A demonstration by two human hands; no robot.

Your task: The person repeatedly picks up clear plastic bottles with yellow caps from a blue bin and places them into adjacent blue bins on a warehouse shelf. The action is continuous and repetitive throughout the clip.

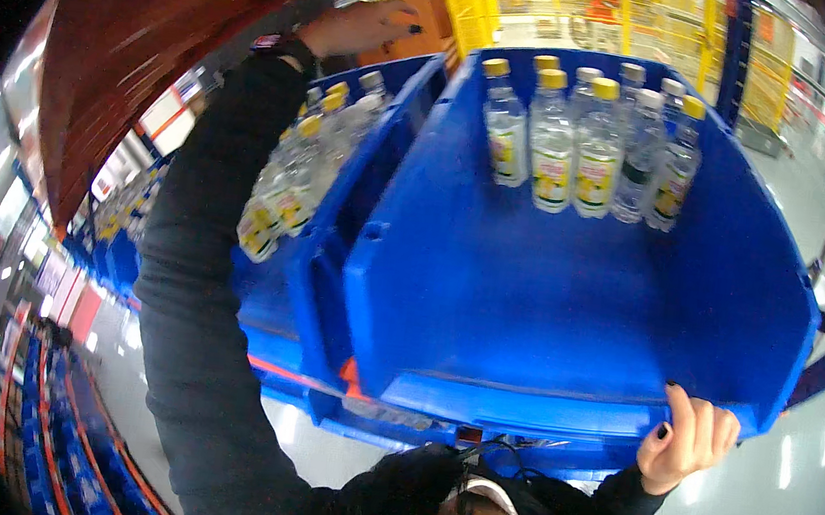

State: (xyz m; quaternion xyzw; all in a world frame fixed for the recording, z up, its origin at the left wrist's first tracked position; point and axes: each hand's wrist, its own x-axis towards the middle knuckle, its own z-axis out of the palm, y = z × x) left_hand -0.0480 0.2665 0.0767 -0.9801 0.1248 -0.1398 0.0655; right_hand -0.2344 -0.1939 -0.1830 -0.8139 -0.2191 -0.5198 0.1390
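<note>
My left hand (369,27) is stretched out at the top left, above the back of the left blue bin (268,299), with its fingers extended and nothing visible in it. Clear plastic bottles (301,170) with yellow and white caps lean together in that bin. My right hand (691,441) holds the front lip of the larger blue plastic bin (529,292), near its right corner. Several capped clear plastic bottles stand upright at the back of this bin, among them a yellow-capped bottle (596,156) with a yellow and green label.
A large reddish-brown surface (152,11) hangs over the upper left. Yellow safety fencing (626,16) is behind the bins, and a dark blue rack post (735,58) rises at the right. More blue bins (73,440) line a rack at the lower left.
</note>
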